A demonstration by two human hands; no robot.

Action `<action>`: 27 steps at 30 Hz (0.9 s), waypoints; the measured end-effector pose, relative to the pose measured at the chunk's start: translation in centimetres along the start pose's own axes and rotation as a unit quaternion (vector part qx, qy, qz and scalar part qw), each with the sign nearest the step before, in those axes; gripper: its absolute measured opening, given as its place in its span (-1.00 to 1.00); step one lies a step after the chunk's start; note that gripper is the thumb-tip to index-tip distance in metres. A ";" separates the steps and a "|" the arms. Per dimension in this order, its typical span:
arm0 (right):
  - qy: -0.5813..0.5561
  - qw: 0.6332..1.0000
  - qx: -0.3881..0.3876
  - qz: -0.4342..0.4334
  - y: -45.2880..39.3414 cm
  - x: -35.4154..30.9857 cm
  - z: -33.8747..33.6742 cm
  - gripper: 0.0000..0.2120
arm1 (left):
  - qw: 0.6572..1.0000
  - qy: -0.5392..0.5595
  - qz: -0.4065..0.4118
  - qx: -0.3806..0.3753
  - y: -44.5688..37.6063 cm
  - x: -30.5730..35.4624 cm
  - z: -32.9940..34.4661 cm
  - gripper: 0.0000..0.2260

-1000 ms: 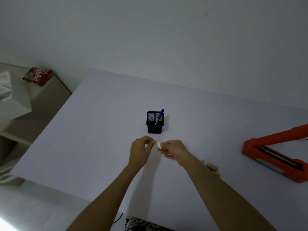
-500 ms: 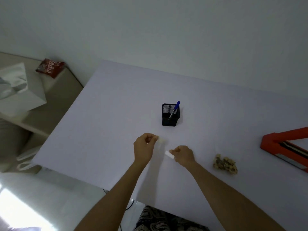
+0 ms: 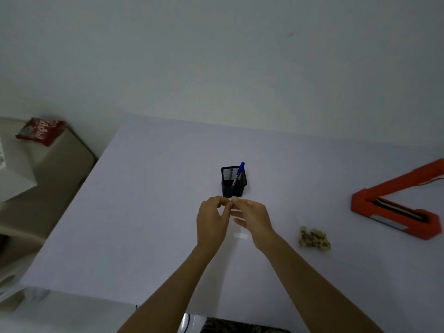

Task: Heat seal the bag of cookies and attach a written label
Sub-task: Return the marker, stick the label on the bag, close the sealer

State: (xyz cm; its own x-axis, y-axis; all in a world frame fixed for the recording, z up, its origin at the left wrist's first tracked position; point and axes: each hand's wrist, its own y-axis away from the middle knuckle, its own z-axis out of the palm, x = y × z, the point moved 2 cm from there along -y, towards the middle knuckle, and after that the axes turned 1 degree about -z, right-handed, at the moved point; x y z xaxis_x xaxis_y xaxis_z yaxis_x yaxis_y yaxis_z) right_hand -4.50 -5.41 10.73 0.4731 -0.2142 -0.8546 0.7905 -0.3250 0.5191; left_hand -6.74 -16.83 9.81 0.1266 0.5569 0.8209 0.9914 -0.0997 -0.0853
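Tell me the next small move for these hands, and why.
Probably carry the small white label over to the bag of cookies and press it on. The left hand and right hand pinch it together above the table, the pen is back in its holder, and the bag lies to the right.

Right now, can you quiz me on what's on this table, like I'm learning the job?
1. True or false: the blue pen stands inside the black mesh pen holder.
2. Which is nearer the red heat sealer: the bag of cookies or the pen holder?
3. Multiple choice: where are the left hand and right hand? A) fingertips together in front of the pen holder; B) on the sealer; C) on the cookies.

Key: 1 true; 2 bag of cookies; 3 A.
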 end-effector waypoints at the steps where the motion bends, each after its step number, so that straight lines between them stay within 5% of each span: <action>1: -0.009 1.000 0.007 -0.003 0.2 -0.2 -0.4 -0.76 | 1.000 -0.001 0.011 -0.002 0.0 0.4 0.2 -0.90; 10: -0.073 0.996 0.055 0.015 1.8 -0.9 -7.3 -0.82 | 0.989 0.064 0.091 -0.098 0.2 4.1 4.0 -0.85; 27: -0.056 0.988 0.117 0.080 -3.6 0.5 -24.5 -0.89 | 0.967 0.090 -0.058 -0.230 -0.2 7.5 18.8 -0.91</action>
State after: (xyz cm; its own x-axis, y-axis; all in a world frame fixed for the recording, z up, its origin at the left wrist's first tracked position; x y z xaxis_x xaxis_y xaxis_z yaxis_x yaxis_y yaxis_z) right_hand 2.42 18.18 8.08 0.5290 -0.3768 -0.7604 0.5908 -0.4796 0.6488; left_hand -5.32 2.88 5.39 -0.0343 0.4386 0.8980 0.8728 -0.4245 0.2407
